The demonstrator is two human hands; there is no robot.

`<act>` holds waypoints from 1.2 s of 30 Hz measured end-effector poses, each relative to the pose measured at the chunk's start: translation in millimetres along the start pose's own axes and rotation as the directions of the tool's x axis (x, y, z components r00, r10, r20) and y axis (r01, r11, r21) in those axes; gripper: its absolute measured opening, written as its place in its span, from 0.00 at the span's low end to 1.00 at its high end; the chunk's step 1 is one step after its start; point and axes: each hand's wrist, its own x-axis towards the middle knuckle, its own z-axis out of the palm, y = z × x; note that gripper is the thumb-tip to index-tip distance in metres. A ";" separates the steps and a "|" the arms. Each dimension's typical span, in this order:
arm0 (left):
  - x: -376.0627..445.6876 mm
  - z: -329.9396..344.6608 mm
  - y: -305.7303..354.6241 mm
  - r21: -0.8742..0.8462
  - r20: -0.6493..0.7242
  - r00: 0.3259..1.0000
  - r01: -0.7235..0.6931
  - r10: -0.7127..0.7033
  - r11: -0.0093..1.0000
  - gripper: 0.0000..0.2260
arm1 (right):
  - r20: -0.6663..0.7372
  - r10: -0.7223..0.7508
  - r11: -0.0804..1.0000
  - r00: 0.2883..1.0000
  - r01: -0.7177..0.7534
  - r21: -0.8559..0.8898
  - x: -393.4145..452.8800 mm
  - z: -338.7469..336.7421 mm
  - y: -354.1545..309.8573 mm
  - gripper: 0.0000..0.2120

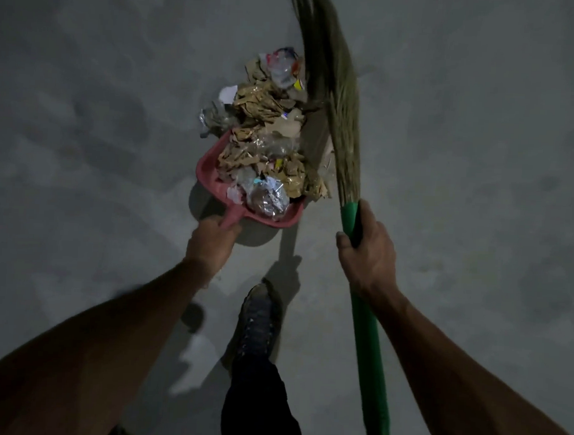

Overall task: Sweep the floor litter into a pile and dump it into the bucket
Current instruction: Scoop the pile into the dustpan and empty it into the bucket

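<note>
A pink dustpan (pixel 206 171) sits on the grey floor, heaped with crumpled brown paper, plastic wrappers and foil. More of the litter pile (pixel 271 98) spills past its front lip onto the floor. My left hand (pixel 210 240) grips the dustpan's handle from behind. My right hand (pixel 366 250) is closed around the green handle of a grass broom (pixel 337 98), whose bristles lie along the right side of the pile. No bucket is in view.
Bare grey concrete floor (pixel 102 127) stretches all around in dim light. My foot in a dark shoe (pixel 258 318) stands just behind the dustpan, between my arms.
</note>
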 end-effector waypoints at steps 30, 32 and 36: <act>-0.5 -46.6 5.2 0.349 -0.129 0.981 -0.089 0.142 0.933 0.05 | 0.376 -0.088 0.941 0.922 0.201 -0.273 -10.2 -1.0 -42.6 0.29; -10.5 -53.7 2.1 0.285 -0.129 0.979 -0.114 0.155 0.952 0.04 | 0.374 -0.097 0.946 0.922 0.202 -0.253 -20.2 -8.6 -44.6 0.29; -41.3 -69.9 3.6 0.271 -0.152 0.967 -0.159 0.205 0.950 0.05 | 0.362 -0.099 0.954 0.927 0.191 -0.230 -52.1 -32.6 -54.3 0.29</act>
